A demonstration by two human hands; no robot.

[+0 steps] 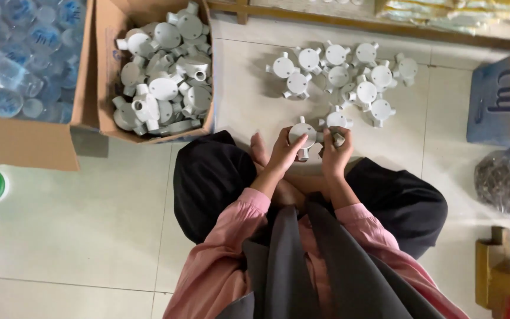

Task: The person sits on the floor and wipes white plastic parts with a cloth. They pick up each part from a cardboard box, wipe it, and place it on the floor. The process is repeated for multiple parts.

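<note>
Left hand grips one round grey plastic junction box; right hand pinches a small part, unclear. Beyond: finished cluster, roughly a dozen. Far left: cardboard carton, still full.

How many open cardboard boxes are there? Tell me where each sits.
2: the far-left box, upper left, holds clear plastic pieces; the neighbouring box to its right holds white fittings.

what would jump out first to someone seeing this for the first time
First, the two hands at centre: the left hand grips a round white junction box, and the right hand holds a small part against it. Just beyond them, a cluster of white junction boxes lies on the tiled floor. At upper left, a cardboard box is heaped with more of them.
</note>
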